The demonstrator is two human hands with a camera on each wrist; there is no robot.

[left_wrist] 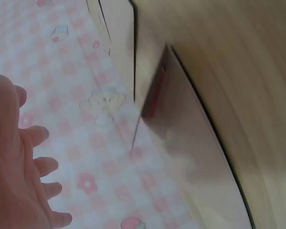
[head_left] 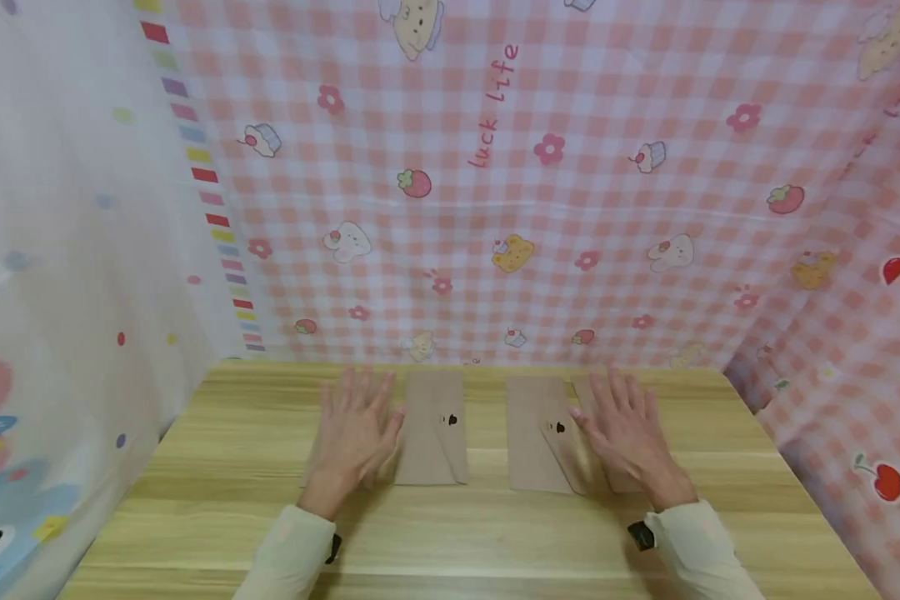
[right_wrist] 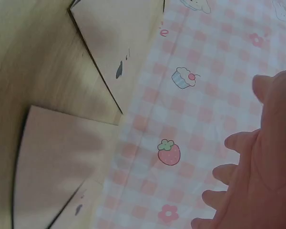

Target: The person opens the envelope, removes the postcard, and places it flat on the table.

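Observation:
Several flat brown paper envelopes lie in a row on the wooden table. My left hand is held over the leftmost envelope, fingers spread, covering most of it. Beside its thumb lies a second envelope, with a slanted flap and a small black print. To the right is a similar envelope, near my right thumb. My right hand spreads over the rightmost envelope. In the left wrist view, one envelope gapes at its end, a reddish strip showing inside. Neither hand grips anything.
The wooden table ends at a pink checked cloth hung behind it. A white patterned cloth hangs at the left, and another checked cloth at the right. Dark bands sit at both wrists.

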